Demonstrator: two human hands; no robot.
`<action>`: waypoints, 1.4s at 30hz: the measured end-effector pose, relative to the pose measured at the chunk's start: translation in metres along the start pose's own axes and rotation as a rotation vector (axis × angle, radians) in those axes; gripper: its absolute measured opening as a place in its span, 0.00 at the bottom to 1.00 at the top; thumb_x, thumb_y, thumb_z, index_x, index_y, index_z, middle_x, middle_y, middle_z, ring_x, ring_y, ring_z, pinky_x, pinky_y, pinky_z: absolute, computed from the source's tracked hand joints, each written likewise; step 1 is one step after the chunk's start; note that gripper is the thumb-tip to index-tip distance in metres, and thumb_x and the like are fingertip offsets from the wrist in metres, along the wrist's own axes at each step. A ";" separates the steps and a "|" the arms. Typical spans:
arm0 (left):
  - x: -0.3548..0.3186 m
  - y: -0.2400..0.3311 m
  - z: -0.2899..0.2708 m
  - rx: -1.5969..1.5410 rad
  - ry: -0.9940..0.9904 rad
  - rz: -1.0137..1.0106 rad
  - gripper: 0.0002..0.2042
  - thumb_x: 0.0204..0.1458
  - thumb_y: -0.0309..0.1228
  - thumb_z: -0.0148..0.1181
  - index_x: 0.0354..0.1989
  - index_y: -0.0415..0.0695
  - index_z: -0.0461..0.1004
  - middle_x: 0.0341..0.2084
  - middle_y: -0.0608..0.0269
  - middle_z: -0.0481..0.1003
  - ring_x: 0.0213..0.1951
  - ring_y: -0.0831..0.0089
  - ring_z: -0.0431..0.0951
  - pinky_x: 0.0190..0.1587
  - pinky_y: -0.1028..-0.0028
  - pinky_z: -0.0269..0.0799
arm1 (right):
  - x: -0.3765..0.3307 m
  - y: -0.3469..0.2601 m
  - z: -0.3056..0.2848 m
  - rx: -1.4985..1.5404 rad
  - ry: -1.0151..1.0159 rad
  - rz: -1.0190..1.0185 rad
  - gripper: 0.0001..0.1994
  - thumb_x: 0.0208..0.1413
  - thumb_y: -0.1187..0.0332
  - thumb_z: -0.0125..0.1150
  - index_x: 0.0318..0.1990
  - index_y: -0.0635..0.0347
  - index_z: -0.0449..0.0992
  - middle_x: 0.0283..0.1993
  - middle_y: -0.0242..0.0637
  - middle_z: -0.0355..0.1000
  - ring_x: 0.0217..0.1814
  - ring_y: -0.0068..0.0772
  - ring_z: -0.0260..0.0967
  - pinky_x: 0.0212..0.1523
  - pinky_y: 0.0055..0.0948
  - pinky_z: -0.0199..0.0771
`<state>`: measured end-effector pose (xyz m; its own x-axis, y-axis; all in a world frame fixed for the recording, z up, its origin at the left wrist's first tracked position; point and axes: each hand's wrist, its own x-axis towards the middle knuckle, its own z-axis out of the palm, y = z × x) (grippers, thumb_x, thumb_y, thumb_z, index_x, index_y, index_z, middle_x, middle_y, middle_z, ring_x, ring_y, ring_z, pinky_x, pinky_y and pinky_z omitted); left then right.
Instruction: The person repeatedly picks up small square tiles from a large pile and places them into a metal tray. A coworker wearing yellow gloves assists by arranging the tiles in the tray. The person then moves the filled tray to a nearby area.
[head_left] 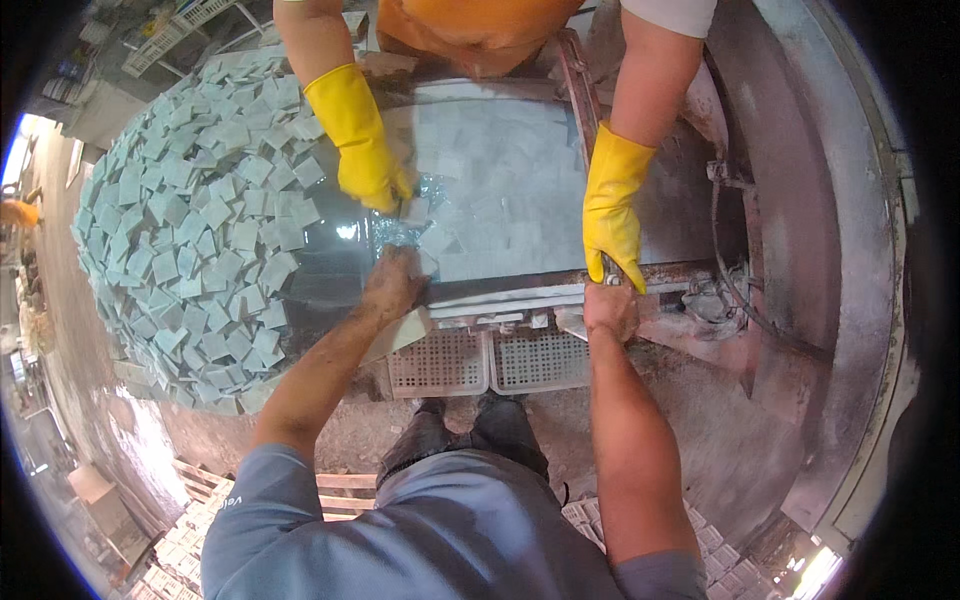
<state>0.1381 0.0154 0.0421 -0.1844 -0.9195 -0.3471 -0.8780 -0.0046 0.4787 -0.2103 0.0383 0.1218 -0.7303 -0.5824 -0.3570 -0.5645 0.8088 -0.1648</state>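
My left hand (393,279) reaches over the near edge of a wet work surface (335,262), its fingers curled down close to a pale square tile (427,262). What those fingers hold, if anything, is hidden. My right hand (611,306) is closed at the near rail of the machine (670,277), by a small metal part I cannot make out clearly. Across from me a co-worker in yellow gloves has one glove (368,165) by a small tile (415,210), and the other glove (613,215) reaches down to just beside my right hand. Between us lies a flat bed of pale tiles (500,190).
A large heap of pale green square tiles (200,230) covers the left side. Two white perforated crates (440,365) sit below the near edge. A red-brown metal bar (580,90) crosses the bed's right end. A hose (725,240) hangs at the right. Wooden pallet slats (345,490) lie behind me.
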 end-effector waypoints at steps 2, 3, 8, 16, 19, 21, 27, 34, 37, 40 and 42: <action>0.001 0.004 0.002 -0.009 -0.006 -0.025 0.26 0.57 0.40 0.68 0.59 0.41 0.69 0.52 0.41 0.70 0.54 0.42 0.76 0.56 0.50 0.76 | -0.003 0.001 -0.001 -0.008 -0.003 0.016 0.32 0.55 0.49 0.66 0.64 0.53 0.73 0.59 0.54 0.76 0.58 0.59 0.77 0.59 0.52 0.77; 0.002 0.006 0.003 -0.016 -0.010 -0.037 0.26 0.57 0.41 0.68 0.59 0.41 0.69 0.52 0.41 0.70 0.54 0.42 0.76 0.56 0.50 0.76 | -0.004 0.000 0.000 -0.013 -0.003 0.025 0.32 0.55 0.48 0.66 0.65 0.52 0.73 0.60 0.54 0.76 0.59 0.59 0.77 0.59 0.52 0.77; 0.008 0.013 -0.001 0.093 -0.036 -0.080 0.31 0.58 0.44 0.70 0.65 0.47 0.65 0.53 0.43 0.73 0.55 0.45 0.78 0.57 0.51 0.76 | -0.007 0.000 0.004 -0.016 0.045 -0.009 0.31 0.56 0.51 0.65 0.66 0.51 0.71 0.60 0.53 0.76 0.59 0.57 0.77 0.58 0.50 0.78; 0.006 0.023 0.003 0.075 0.043 -0.114 0.23 0.58 0.44 0.67 0.58 0.49 0.70 0.51 0.44 0.77 0.54 0.47 0.79 0.57 0.54 0.75 | 0.003 0.005 0.011 0.055 0.049 0.041 0.30 0.51 0.51 0.71 0.60 0.54 0.77 0.53 0.55 0.80 0.56 0.59 0.79 0.55 0.49 0.79; 0.012 0.035 -0.011 0.020 -0.057 -0.257 0.22 0.61 0.46 0.64 0.58 0.49 0.70 0.47 0.44 0.81 0.52 0.46 0.81 0.57 0.54 0.75 | -0.004 0.001 0.003 0.008 0.001 0.038 0.31 0.56 0.51 0.62 0.65 0.55 0.70 0.58 0.54 0.77 0.59 0.57 0.78 0.58 0.51 0.78; 0.019 0.021 0.003 -0.096 -0.073 -0.263 0.24 0.63 0.48 0.61 0.58 0.44 0.69 0.45 0.43 0.82 0.51 0.47 0.83 0.55 0.54 0.76 | 0.002 0.000 0.003 -0.031 -0.052 0.057 0.31 0.57 0.50 0.62 0.65 0.54 0.70 0.59 0.54 0.76 0.59 0.56 0.78 0.58 0.50 0.78; 0.011 0.049 -0.015 0.151 -0.211 -0.137 0.26 0.66 0.52 0.55 0.59 0.41 0.67 0.41 0.40 0.82 0.45 0.47 0.85 0.51 0.51 0.79 | -0.012 -0.010 -0.008 0.044 -0.034 0.082 0.35 0.52 0.52 0.70 0.67 0.54 0.70 0.58 0.56 0.78 0.61 0.58 0.76 0.59 0.50 0.77; 0.038 -0.002 0.044 0.064 0.303 0.122 0.20 0.63 0.39 0.61 0.58 0.42 0.73 0.48 0.44 0.75 0.56 0.46 0.73 0.62 0.49 0.66 | -0.010 -0.010 -0.013 -0.061 -0.104 0.076 0.25 0.54 0.55 0.63 0.56 0.58 0.78 0.50 0.52 0.82 0.54 0.55 0.81 0.54 0.46 0.81; 0.041 0.010 0.075 0.048 0.274 0.186 0.18 0.63 0.40 0.60 0.54 0.42 0.76 0.47 0.46 0.76 0.54 0.49 0.73 0.62 0.49 0.64 | -0.006 -0.008 -0.006 -0.059 -0.059 0.095 0.26 0.55 0.56 0.62 0.60 0.58 0.77 0.53 0.53 0.81 0.56 0.54 0.80 0.54 0.46 0.81; 0.066 -0.016 0.084 -0.014 0.286 0.240 0.19 0.59 0.41 0.65 0.53 0.42 0.76 0.48 0.47 0.76 0.54 0.50 0.74 0.63 0.50 0.64 | -0.007 -0.002 -0.005 -0.026 -0.005 0.022 0.29 0.55 0.56 0.63 0.64 0.56 0.73 0.57 0.50 0.79 0.56 0.52 0.80 0.54 0.47 0.81; 0.048 0.042 0.038 0.199 0.474 0.206 0.26 0.49 0.34 0.76 0.56 0.44 0.75 0.52 0.46 0.73 0.55 0.47 0.71 0.60 0.52 0.65 | -0.006 0.004 -0.010 -0.021 -0.040 0.065 0.29 0.55 0.55 0.63 0.63 0.55 0.73 0.56 0.48 0.79 0.56 0.51 0.80 0.53 0.46 0.81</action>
<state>0.0762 -0.0142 0.0150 -0.1829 -0.9700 0.1603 -0.9198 0.2264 0.3206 -0.2114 0.0440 0.1326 -0.7503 -0.5244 -0.4025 -0.5244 0.8429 -0.1207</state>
